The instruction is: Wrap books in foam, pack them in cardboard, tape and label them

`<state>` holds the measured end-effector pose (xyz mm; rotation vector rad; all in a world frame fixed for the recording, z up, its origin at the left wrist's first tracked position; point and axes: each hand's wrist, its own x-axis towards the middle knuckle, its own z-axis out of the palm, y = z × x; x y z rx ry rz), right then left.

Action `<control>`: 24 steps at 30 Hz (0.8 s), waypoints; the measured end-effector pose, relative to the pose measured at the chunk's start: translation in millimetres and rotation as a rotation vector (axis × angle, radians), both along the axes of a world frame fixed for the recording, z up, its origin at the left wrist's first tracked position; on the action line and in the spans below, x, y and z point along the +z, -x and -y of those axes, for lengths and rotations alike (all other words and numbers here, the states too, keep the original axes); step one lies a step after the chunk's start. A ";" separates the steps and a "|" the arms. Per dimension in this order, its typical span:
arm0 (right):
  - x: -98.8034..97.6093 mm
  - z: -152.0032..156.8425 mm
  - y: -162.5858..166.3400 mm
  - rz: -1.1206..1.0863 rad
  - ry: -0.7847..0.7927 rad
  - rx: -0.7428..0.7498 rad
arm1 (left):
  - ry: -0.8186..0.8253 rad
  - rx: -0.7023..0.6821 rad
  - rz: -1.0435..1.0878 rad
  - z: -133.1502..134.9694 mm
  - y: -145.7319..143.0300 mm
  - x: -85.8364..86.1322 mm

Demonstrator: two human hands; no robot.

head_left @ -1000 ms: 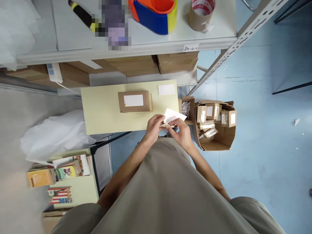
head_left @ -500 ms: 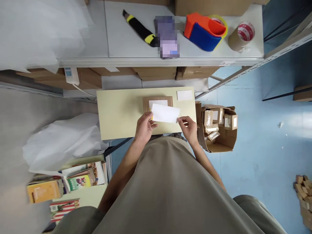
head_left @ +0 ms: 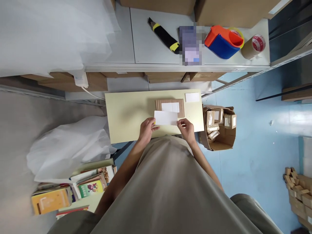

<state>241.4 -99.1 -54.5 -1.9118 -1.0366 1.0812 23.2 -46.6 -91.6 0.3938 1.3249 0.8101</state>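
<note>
Between my two hands a white paper label (head_left: 166, 118) is stretched level, with a small yellow mark at its left end. My left hand (head_left: 147, 128) pinches that end, and my right hand (head_left: 186, 128) pinches the opposite one. Just beyond the label lies a flat cardboard box (head_left: 181, 109) bearing a white sheet (head_left: 170, 107) on its top. The held label overlaps the box's near edge in view; whether it touches the box I cannot tell. Another white label (head_left: 192, 97) rests at the far right corner of the pale yellow table (head_left: 126, 113).
On the shelf (head_left: 156, 58) beyond are a utility knife (head_left: 165, 37), a blurred phone (head_left: 191, 45), a tape dispenser (head_left: 223, 41) and a tape roll (head_left: 253, 47). An open carton (head_left: 223, 141) of small boxes stands right. Books (head_left: 51, 200) and white plastic sheeting (head_left: 68, 146) are at left.
The label has gone from tilted to nearly level, and more of the sheet on the box shows behind it. Both hands keep their pinch. The camera view has shifted.
</note>
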 end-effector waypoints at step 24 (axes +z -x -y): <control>-111.7 -79.8 -66.8 0.176 0.304 0.149 | -0.092 -0.285 -0.671 -55.4 -68.0 -89.8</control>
